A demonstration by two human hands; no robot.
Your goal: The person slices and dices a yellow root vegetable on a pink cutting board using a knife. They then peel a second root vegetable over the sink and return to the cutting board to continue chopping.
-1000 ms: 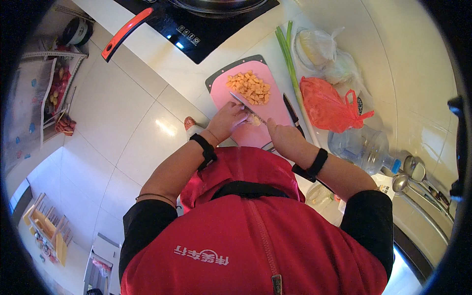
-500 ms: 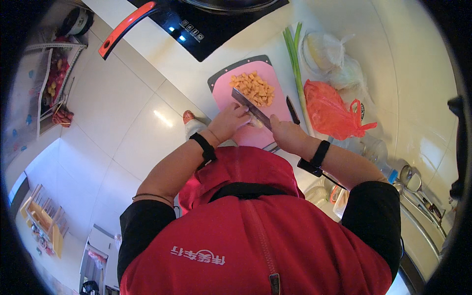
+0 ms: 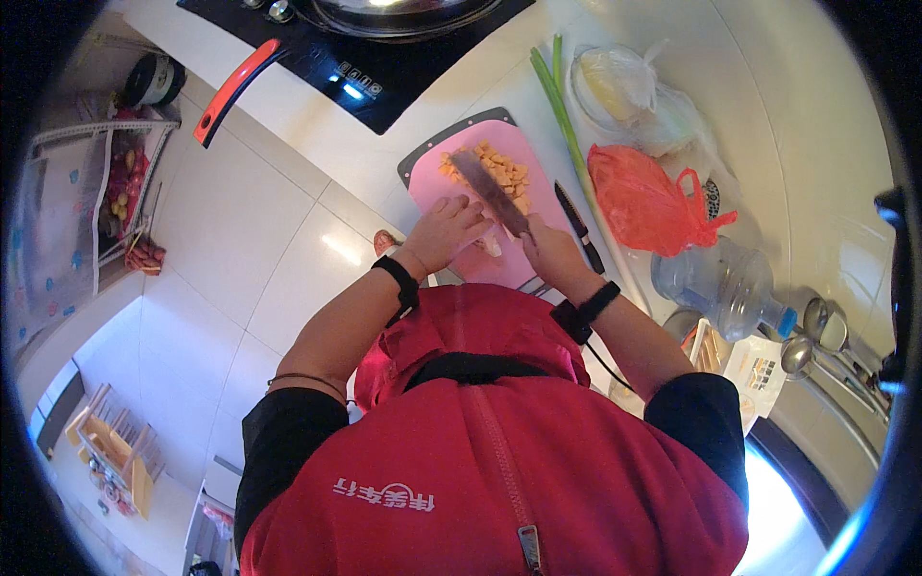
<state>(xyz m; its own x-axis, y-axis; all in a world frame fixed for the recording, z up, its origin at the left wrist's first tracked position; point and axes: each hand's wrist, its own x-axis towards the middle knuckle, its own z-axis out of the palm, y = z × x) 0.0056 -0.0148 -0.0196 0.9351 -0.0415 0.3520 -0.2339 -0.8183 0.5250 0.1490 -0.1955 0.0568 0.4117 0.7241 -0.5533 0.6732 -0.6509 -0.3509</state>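
Note:
My right hand (image 3: 555, 255) is closed around the handle of a cleaver (image 3: 488, 190). The wide, slightly blurred blade slants up and left over a pink cutting board (image 3: 444, 194), covering part of a pile of orange diced pieces (image 3: 507, 173). My left hand (image 3: 446, 233) lies over the board's left side with its fingers stretched out, holding nothing that I can see. Between my hands, close to the blade's near end, is a small pale piece of food (image 3: 492, 244); its kind cannot be made out. A black-handled knife (image 3: 578, 226) lies along the board's right edge.
Right of the board lie long green scallions (image 3: 567, 117), a red plastic bag (image 3: 632, 197) and a clear plastic bottle (image 3: 725, 286). Ladles (image 3: 799, 353) lie farther right. At the far left, a pan's red handle (image 3: 235, 91) sticks out past a black cooktop (image 3: 403, 79).
My left hand has come away from the blade and its fingers have straightened. The cleaver has shifted over the orange pile. The view has shifted slightly, showing more of the cooktop and bottle.

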